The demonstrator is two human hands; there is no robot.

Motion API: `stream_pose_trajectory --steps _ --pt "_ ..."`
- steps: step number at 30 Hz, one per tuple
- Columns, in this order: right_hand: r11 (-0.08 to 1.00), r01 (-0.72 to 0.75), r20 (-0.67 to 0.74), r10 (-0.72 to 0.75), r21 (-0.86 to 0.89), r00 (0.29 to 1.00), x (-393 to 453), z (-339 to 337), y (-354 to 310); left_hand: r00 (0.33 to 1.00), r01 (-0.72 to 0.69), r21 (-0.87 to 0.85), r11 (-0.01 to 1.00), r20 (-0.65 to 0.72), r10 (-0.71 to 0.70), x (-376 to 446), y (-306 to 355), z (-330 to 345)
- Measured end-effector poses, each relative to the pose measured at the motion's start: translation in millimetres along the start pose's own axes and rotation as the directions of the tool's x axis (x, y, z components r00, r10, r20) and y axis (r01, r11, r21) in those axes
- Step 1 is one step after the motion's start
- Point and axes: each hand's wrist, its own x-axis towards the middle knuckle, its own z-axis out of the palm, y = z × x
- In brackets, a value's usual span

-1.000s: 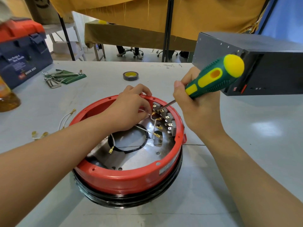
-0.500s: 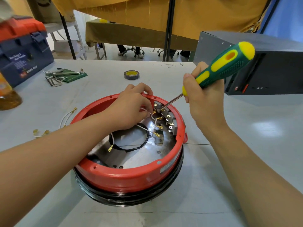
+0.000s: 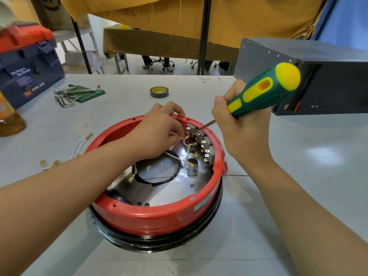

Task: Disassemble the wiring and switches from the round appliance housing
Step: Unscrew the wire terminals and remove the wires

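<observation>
White wire (image 3: 175,136) ends under hands (image 3: 157,132)

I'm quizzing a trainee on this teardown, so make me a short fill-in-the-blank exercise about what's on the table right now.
1. The right hand grips a green and yellow ____.
2. The left hand pinches a ____ wire inside the housing.
3. The housing's upper ring is coloured ____.
4. The roll of tape lies on the table ____ the housing.

Missing words: screwdriver; white; red; beyond

Two bare forearms, no sleeves, left hand (image 3: 157,132) and right hand (image 3: 242,134) ungloved.
</observation>
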Motion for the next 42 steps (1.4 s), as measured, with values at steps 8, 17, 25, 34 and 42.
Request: stream_pose_trajectory --steps 8,17,25,34,42 --pt "0.985 0.161 0.134 -0.151 -0.068 0.979 -4 6 -4 1.0 -0.005 0.0 1.0 0.003 0.005 0 0 0" --pt "0.999 -0.033 0.057 0.034 -0.022 0.998 -9 12 2 1.0 -0.004 -0.016 1.0 -0.003 0.004 0 1 -1" --pt "0.99 -0.089 -0.028 0.092 0.106 0.995 -1 -3 3 1.0 -0.001 -0.007 1.0 0.004 0.001 1 -1 0" --pt "0.996 0.094 0.009 -0.094 -0.01 0.996 -7 -1 3 1.0 -0.002 -0.003 1.0 0.006 0.002 1 -1 0" --pt "0.989 0.14 0.06 -0.136 -0.056 0.989 -11 4 0 1.0 -0.014 0.004 1.0 0.004 0.014 0 -1 0"
